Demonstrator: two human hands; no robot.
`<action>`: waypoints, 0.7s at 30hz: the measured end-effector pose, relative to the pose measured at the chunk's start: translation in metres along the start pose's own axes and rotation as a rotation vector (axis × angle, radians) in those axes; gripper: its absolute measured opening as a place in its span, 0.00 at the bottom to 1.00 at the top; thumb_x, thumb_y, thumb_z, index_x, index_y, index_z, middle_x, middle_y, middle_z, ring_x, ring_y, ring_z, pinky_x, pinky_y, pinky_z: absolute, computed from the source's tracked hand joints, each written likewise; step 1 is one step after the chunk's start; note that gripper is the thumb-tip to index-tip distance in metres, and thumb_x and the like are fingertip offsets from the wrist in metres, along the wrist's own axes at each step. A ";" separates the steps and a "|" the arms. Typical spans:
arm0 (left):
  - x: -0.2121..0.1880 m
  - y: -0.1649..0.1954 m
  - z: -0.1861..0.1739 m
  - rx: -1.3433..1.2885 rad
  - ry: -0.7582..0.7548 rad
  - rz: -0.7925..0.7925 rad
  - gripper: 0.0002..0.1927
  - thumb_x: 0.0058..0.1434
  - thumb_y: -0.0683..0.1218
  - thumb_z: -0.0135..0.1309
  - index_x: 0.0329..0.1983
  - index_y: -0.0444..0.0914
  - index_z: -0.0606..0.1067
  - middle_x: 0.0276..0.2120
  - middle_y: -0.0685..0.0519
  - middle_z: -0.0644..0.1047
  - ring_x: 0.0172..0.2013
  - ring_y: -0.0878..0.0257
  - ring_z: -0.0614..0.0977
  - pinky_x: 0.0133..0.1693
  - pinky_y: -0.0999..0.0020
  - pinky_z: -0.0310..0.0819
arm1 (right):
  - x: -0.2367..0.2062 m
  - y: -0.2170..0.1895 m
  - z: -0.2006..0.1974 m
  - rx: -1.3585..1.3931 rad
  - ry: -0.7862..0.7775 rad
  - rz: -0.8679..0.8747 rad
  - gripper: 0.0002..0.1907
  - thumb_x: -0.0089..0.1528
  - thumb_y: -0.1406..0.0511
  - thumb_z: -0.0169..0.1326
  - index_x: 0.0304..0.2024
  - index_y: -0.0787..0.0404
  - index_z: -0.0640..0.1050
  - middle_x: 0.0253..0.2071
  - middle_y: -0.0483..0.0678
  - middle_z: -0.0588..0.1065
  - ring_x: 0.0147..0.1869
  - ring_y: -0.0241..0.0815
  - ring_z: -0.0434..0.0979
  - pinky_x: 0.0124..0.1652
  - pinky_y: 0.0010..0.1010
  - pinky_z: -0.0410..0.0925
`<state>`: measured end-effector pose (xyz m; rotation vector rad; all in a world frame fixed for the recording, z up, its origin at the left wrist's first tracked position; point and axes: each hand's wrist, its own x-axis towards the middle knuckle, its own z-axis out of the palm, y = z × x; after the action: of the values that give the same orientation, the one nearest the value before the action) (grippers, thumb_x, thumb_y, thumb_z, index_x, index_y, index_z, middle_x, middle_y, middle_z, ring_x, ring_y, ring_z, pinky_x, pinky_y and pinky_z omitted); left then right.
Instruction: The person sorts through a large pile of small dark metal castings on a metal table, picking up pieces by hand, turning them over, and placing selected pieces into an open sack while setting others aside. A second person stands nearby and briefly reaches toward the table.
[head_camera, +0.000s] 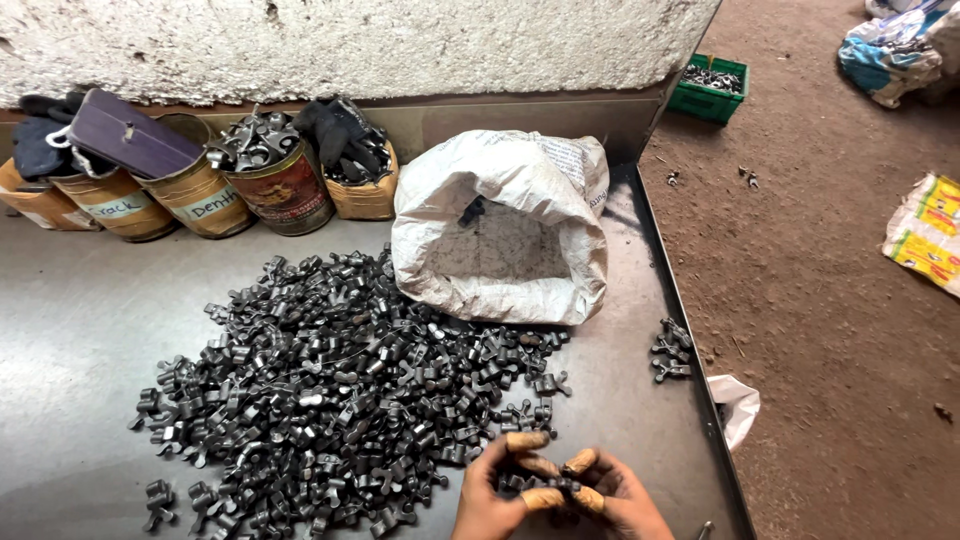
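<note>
Fingers of left hand (490, 500) and right hand (620, 500) grip dark forged metal parts (545, 487) beside the glinting heap (330, 390).

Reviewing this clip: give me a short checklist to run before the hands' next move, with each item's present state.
1. Both hands in view: left hand and right hand, ok.
2. Dark metal parts held between the hands: ok.
3. Exact grip on each part: cannot tell, fingers overlap.
4. Main pile within reach on the tray: ok.
5. Small sorted group apart from the pile: ok.
6. Sack open: ok.
</note>
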<state>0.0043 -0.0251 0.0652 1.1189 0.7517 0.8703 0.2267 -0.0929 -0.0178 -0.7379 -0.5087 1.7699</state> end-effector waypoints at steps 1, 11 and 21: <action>-0.003 0.002 0.002 0.058 -0.028 0.041 0.31 0.47 0.39 0.73 0.55 0.34 0.77 0.39 0.52 0.86 0.44 0.63 0.87 0.52 0.67 0.79 | 0.000 0.002 0.001 0.049 -0.002 0.003 0.21 0.55 0.73 0.65 0.48 0.68 0.71 0.46 0.57 0.77 0.50 0.50 0.79 0.48 0.40 0.74; -0.009 0.013 0.019 0.679 -0.024 0.655 0.25 0.49 0.47 0.75 0.49 0.37 0.81 0.35 0.50 0.83 0.37 0.51 0.81 0.45 0.58 0.75 | 0.000 0.027 -0.009 0.210 0.030 0.121 0.30 0.53 0.75 0.63 0.57 0.69 0.69 0.51 0.56 0.76 0.55 0.48 0.80 0.54 0.40 0.75; -0.007 -0.012 -0.003 0.633 0.257 0.433 0.15 0.45 0.47 0.74 0.33 0.38 0.82 0.31 0.51 0.83 0.36 0.53 0.83 0.40 0.61 0.77 | -0.004 0.005 0.013 -0.012 0.255 0.199 0.30 0.54 0.67 0.60 0.59 0.62 0.72 0.47 0.51 0.79 0.45 0.42 0.82 0.43 0.35 0.77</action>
<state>0.0007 -0.0320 0.0531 1.7972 1.0591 1.1951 0.2149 -0.0981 -0.0106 -1.0355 -0.2821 1.8217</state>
